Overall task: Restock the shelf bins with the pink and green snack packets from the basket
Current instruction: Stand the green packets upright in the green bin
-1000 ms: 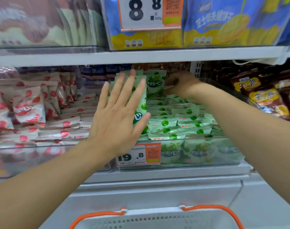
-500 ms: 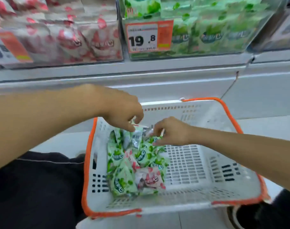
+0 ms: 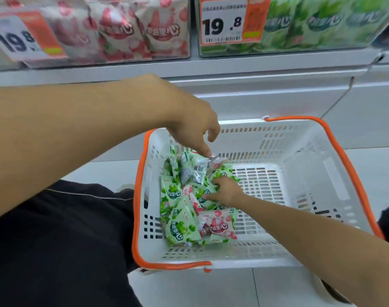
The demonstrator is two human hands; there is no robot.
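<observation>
basket (image 3: pixel 335 149), white with orange rim, on floor below shelf bins (image 3: pixel 189 29). green packets (image 3: pixel 180 229) and pink packet (image 3: pixel 218 224) heaped in its left half. left hand (image 3: pixel 193 127) above heap, fingers curled, fingertip touching upended packet (image 3: pixel 198 169). right hand (image 3: pixel 226 191) down in heap, fingers curled round green packet; grip partly hidden.

Single head-worn view, looking steeply down, close over the basket (image 3: pixel 299 138), shelf bins (image 3: pixel 189 56) along top edge
</observation>
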